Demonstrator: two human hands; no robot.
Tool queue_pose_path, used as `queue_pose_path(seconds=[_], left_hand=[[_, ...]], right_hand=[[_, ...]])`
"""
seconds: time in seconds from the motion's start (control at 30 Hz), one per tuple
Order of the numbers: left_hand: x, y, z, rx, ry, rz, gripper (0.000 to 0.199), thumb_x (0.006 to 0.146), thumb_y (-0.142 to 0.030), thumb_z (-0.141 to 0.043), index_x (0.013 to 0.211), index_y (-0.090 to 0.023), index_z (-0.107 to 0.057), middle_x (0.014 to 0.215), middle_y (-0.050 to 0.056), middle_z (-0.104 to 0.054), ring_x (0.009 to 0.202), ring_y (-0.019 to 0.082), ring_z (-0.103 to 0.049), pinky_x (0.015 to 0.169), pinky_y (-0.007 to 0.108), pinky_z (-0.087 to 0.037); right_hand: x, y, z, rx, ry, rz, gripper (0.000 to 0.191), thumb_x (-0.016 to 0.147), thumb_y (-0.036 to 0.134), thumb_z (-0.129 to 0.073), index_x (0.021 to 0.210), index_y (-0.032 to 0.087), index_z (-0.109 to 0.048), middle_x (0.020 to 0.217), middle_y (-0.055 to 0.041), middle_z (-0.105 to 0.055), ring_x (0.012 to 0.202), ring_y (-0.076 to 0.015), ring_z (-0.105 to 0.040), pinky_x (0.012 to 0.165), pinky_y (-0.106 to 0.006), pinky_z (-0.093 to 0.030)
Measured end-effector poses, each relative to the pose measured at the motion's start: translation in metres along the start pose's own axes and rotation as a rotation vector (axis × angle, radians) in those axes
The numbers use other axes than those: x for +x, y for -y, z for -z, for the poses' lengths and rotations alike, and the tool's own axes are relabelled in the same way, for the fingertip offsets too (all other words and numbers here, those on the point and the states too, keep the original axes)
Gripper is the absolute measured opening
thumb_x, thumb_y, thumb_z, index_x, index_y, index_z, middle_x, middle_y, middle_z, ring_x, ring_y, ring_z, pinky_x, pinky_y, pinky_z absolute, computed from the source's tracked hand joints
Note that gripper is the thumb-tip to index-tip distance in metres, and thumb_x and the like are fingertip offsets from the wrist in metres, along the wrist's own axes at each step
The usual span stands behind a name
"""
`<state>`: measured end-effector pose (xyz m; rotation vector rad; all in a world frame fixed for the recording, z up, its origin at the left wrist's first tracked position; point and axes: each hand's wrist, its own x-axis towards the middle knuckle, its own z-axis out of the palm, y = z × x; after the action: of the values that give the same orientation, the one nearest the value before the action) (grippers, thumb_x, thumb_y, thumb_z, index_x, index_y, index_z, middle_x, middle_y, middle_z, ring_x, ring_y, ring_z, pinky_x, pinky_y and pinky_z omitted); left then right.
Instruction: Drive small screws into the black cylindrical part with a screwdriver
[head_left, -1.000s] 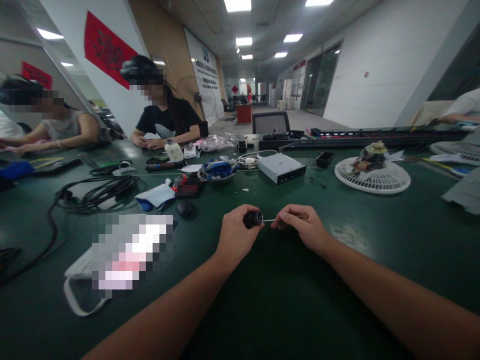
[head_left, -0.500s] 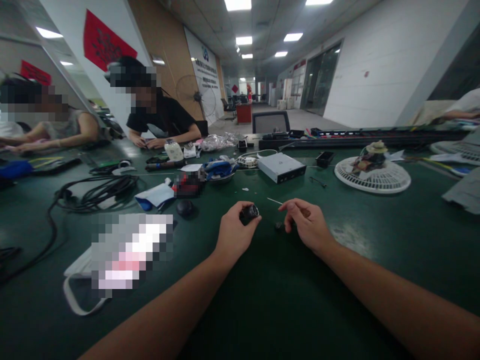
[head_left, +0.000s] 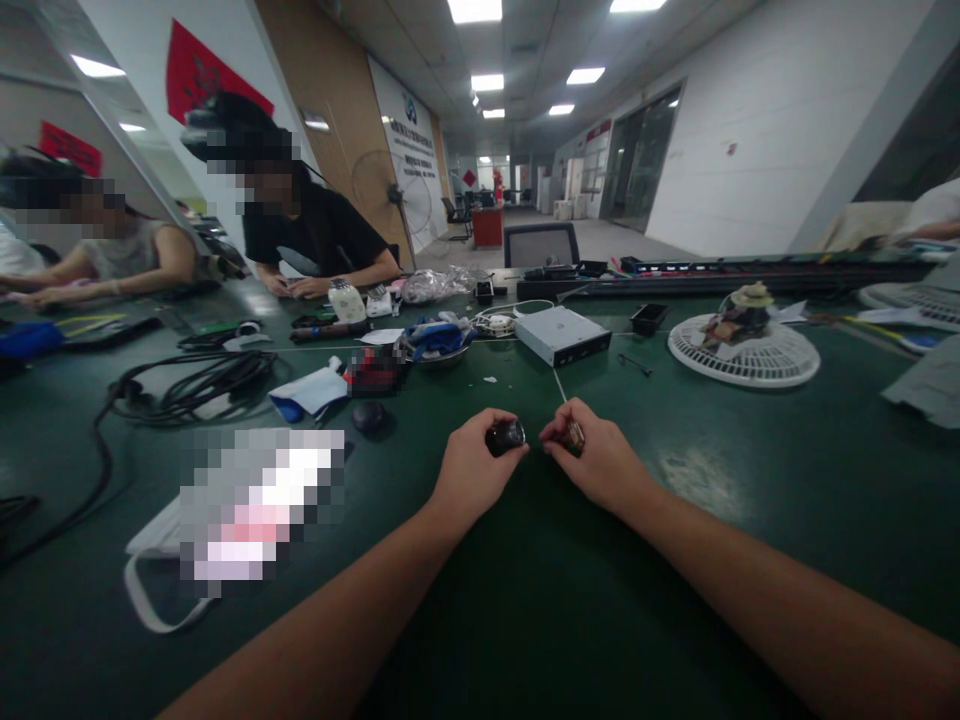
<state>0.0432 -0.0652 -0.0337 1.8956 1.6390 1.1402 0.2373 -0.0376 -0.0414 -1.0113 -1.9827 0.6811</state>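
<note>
Head view: two hands (head_left: 478,462) (head_left: 598,460) (bare), each gripping one dark part (head_left: 505,437) (head_left: 574,438).

Bare left hand (head_left: 481,462), bare right hand (head_left: 597,460), slim fingers (head_left: 559,432), narrow wrists, long bare left forearm (head_left: 315,618), long bare right forearm (head_left: 772,572), both tapering toward the wrists and widening toward the picture's lower edge, smooth skin throughout, sleeves nowhere in view

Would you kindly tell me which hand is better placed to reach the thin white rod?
Probably the right hand: the rod lies closer to it, though it pinches a small dark part. The left hand grips a dark cylinder.
</note>
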Motion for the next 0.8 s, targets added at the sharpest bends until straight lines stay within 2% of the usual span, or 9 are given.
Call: queue_pose_path(seconds=[0.13, 0.23, 0.4, 0.57, 0.8], left_hand=[[-0.001, -0.004, 0.001, 0.024, 0.090, -0.052, 0.028, 0.073, -0.018, -0.076, 0.100, -0.024, -0.069, 0.097, -0.001, -0.073, 0.090, 0.017, -0.067, 0.082, 0.030, -0.052], [-0.002, -0.009, 0.003, 0.026, 0.148, -0.109, 0.026, 0.074, -0.019, -0.075, 0.099, -0.024, -0.070, 0.097, -0.002, -0.073, 0.089, 0.017, -0.067, 0.080, 0.030, -0.051], [-0.003, -0.012, 0.005, 0.066, 0.190, -0.179, 0.030, 0.073, -0.023, -0.079, 0.102, -0.026, -0.071, 0.098, -0.002, -0.073, 0.091, 0.019, -0.066, 0.086, 0.033, -0.049], [-0.003, -0.011, 0.005, 0.124, 0.194, -0.213, 0.033, 0.071, -0.020, -0.081, 0.101, -0.028, -0.072, 0.097, -0.003, -0.074, 0.092, 0.020, -0.065, 0.088, 0.036, -0.046], [-0.002, -0.013, 0.006, 0.140, 0.213, -0.233, 0.032, 0.072, -0.018, -0.079, 0.102, -0.028, -0.072, 0.096, -0.003, -0.074, 0.092, 0.020, -0.065, 0.090, 0.039, -0.044]], right_hand=[[0.000, 0.000, 0.000, 0.329, -0.034, -0.036, 0.030, 0.078, 0.014, -0.068, 0.085, 0.025, -0.041, 0.096, -0.0024, -0.071, 0.094, -0.0196, -0.070, 0.087, -0.037, -0.056], [-0.001, 0.001, -0.001, 0.459, -0.008, -0.018, 0.033, 0.077, 0.015, -0.071, 0.083, 0.025, -0.040, 0.095, -0.0026, -0.070, 0.097, -0.0204, -0.070, 0.088, -0.038, -0.058], [-0.001, 0.004, 0.002, 0.372, -0.028, -0.036, 0.033, 0.076, 0.016, -0.073, 0.081, 0.024, -0.041, 0.089, -0.0019, -0.070, 0.089, -0.0197, -0.070, 0.086, -0.037, -0.056], [0.000, 0.001, 0.002, 0.343, -0.015, -0.135, 0.035, 0.073, 0.022, -0.078, 0.082, 0.024, -0.044, 0.080, 0.0008, -0.070, 0.072, -0.0173, -0.067, 0.069, -0.033, -0.054], [0.001, -0.004, 0.002, 0.355, -0.001, -0.152, 0.034, 0.073, 0.024, -0.078, 0.081, 0.023, -0.045, 0.079, 0.0018, -0.069, 0.071, -0.0162, -0.065, 0.067, -0.031, -0.052]])
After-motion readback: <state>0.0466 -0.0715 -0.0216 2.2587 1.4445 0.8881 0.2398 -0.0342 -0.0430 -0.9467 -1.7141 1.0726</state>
